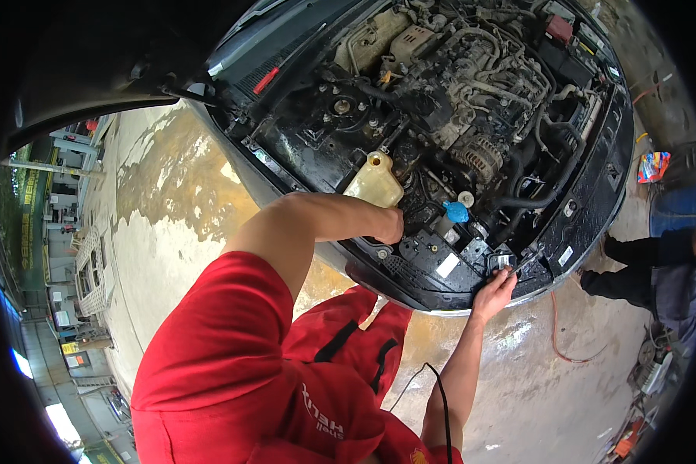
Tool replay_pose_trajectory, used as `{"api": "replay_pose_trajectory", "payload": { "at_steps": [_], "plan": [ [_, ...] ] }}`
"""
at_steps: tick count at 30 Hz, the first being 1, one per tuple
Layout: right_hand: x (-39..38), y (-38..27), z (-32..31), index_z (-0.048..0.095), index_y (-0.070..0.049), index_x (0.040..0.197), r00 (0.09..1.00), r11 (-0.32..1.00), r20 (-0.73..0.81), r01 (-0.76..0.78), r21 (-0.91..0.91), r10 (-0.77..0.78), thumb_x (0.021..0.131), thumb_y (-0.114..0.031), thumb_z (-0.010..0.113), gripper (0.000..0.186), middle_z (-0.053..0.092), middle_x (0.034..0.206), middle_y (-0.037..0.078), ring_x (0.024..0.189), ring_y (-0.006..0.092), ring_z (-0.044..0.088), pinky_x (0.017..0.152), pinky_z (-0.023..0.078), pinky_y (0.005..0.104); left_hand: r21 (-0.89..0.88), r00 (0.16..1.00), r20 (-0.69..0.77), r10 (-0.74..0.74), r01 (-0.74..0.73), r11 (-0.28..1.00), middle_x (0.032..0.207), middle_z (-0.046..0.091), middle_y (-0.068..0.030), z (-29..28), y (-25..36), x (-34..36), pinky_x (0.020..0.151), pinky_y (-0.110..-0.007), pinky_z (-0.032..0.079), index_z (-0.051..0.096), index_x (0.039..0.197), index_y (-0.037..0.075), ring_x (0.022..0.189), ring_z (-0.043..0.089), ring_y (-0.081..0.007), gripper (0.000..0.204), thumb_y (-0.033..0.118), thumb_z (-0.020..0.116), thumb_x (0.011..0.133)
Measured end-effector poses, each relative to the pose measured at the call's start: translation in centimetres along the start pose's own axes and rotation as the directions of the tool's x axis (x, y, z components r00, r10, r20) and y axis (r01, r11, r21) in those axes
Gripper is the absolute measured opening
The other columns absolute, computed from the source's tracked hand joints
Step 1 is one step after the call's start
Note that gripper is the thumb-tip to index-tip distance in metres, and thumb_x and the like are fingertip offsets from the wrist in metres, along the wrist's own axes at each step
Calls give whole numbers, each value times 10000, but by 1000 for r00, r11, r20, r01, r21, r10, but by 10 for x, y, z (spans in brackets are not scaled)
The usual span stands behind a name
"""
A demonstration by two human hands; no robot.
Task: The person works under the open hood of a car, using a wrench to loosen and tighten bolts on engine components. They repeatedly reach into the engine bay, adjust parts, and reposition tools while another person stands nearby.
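A wet, stained concrete floor (pixel 170 201) carries everything here, its yellowish patches and puddles spreading out from under the car (pixel 472 139), which stands on it with its bonnet up. Beside the car's front corner a thin orange cable (pixel 558 340) snakes across the floor. Farther off, toward the floor's right edge, lies a bright multicoloured bag (pixel 653 166), near scattered tools (pixel 649 371).

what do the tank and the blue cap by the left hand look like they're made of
The tank looks like translucent, yellowed plastic: cream tint, soft moulded corners, dull sheen. The blue cap seems to be plain matt plastic, evenly coloured with no metal shine. The left hand reaches into the bay just below the tank; its grip is hidden.
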State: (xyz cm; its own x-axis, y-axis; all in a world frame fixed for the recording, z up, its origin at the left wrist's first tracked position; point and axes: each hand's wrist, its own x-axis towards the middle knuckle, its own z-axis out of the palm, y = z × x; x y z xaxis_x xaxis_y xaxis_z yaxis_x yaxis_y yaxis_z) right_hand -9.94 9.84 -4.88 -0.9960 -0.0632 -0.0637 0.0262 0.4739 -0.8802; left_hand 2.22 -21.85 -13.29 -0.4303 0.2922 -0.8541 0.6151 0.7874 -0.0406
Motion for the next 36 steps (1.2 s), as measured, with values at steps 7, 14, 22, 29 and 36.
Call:
{"api": "replay_pose_trajectory", "payload": {
  "at_steps": [7,14,22,29,36],
  "plan": [
    [-1,-1,0,642,-16,1176,1000,1000,-5,14,2,-14,1121,-230,525,250,681,879,43,710,129,582,666,491,296,28,994,-110,13,-10,1000,1162,778,21,-2,-6,-9,1084,-473,458,847,1038,196,1250,636,-222,233,229,653,913],
    [-1,-3,0,647,-28,1178,1000,1000,-7,14,-13,-14,1121,-226,525,239,685,878,40,705,132,584,668,491,306,28,999,-23,42,-41,999,1277,745,-24,-12,-5,-16,1104,-483,439,825,1128,159,1279,621,-250,285,244,638,931],
    [-2,-4,0,652,-30,1186,1000,999,8,-27,43,27,1123,-241,520,256,674,893,27,733,112,576,702,490,281,85,988,-131,86,-76,994,1173,779,-34,1,-11,-12,1081,-463,465,844,1054,159,1242,643,-244,244,236,658,917],
    [0,1,0,656,-39,1184,1000,999,8,-20,39,20,1113,-201,533,214,677,855,31,695,122,580,655,491,293,-46,993,-97,74,-79,996,1156,789,-42,-13,-11,-25,1010,-447,545,841,1038,142,1175,700,-267,233,220,686,883],
    [0,5,2,664,-34,1174,1000,1000,-23,12,10,-12,1105,-199,550,212,691,849,58,688,148,604,655,506,324,-3,995,6,97,-97,995,1257,755,-41,-38,-14,-44,1076,-475,461,823,1117,153,1295,622,-234,302,210,772,826]
  ]
}}
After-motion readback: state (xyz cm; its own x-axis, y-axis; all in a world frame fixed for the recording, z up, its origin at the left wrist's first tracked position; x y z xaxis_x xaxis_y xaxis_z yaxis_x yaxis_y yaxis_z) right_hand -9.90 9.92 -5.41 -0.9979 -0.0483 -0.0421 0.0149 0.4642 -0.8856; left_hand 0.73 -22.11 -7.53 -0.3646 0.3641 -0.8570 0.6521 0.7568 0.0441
